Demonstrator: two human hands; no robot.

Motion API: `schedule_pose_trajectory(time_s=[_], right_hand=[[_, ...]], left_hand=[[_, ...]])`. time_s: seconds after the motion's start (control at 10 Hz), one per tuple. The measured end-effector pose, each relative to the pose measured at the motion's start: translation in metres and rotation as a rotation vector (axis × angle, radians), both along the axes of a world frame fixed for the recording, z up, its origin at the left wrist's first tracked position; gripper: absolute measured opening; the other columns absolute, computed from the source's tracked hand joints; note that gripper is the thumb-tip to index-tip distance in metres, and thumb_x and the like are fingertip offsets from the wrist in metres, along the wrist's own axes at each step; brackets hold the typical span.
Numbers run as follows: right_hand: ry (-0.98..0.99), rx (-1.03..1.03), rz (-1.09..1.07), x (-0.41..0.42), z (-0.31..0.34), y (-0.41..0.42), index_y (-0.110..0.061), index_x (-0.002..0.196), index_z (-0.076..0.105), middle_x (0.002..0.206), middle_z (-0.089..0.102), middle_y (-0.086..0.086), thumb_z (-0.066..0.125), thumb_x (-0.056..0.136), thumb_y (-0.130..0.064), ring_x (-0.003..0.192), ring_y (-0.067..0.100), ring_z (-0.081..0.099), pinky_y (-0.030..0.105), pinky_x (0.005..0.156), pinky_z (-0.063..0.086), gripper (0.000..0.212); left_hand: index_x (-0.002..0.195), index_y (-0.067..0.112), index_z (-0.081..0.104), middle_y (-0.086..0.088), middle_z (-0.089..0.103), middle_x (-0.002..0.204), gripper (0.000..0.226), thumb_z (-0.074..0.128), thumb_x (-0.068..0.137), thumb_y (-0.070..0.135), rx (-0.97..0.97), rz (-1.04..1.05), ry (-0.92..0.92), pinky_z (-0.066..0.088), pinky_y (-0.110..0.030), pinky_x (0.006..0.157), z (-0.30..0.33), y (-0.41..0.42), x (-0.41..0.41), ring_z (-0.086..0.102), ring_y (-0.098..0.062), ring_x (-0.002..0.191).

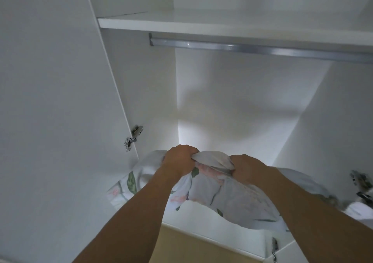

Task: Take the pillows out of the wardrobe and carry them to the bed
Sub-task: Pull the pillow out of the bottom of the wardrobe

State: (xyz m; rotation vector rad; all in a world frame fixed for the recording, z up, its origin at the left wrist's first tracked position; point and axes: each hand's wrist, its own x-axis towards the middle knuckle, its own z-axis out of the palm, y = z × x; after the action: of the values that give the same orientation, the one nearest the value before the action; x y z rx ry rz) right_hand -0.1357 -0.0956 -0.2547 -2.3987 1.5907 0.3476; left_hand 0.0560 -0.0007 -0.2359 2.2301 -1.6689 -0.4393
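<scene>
- Overhead, the white wardrobe (232, 93) stands open: a bare shelf (222, 23) at twelve o'clock, a metal hanging rail (242, 47) beneath it, and its door (50, 101) swung out at nine o'clock.
- At six o'clock a floral pillow (218, 198) hangs over the wardrobe's front edge, partly out.
- Both hands are closed on bunched fabric at its top: left hand (178, 160) at the seven o'clock side, right hand (247, 168) at five.
- Judged from this, removal is under way; the carry to the bed, which is not in view, remains. Whether other pillows remain cannot be told.

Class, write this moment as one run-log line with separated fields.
stage: pulling pillow out | left hand: gripping floral pillow | right hand: gripping same pillow | location: open wardrobe | rail: bare
</scene>
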Motion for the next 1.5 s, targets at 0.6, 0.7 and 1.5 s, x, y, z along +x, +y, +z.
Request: schedule_pose_trajectory(time_s=[0.6,0.7,1.5], right_hand=[[-0.076,-0.052,0.276,0.093,0.004,0.097,-0.016,0.094,0.059,0.089,0.063,0.001,0.049,0.08,-0.017,0.08,0.024,0.06,0.027,0.069,0.046,0.017],[-0.025,-0.013,0.309,0.099,0.011,0.11,-0.013,0.083,0.054,0.073,0.056,-0.001,0.048,0.08,-0.014,0.068,0.021,0.057,0.024,0.062,0.044,0.007],[0.011,-0.039,0.423,0.089,0.019,0.183,-0.012,0.1,0.054,0.075,0.052,0.0,0.048,0.079,-0.012,0.081,0.023,0.058,0.03,0.071,0.047,0.023]], left_hand=[[0.115,0.021,0.067,-0.004,0.068,0.116,0.038,0.049,0.085,0.007,-0.097,0.201,0.096,0.05,-0.035,0.09,0.002,0.102,0.049,0.06,-0.027,0.107],[0.133,0.024,0.055,-0.005,0.063,0.127,0.045,0.042,0.091,0.011,-0.213,0.481,0.143,0.05,-0.037,0.095,0.002,0.134,0.049,0.06,-0.027,0.112],[0.101,0.013,0.045,-0.009,0.054,0.103,0.023,0.032,0.1,0.032,-0.867,1.227,0.299,0.041,-0.039,0.076,0.008,0.309,0.058,0.053,-0.033,0.093]])
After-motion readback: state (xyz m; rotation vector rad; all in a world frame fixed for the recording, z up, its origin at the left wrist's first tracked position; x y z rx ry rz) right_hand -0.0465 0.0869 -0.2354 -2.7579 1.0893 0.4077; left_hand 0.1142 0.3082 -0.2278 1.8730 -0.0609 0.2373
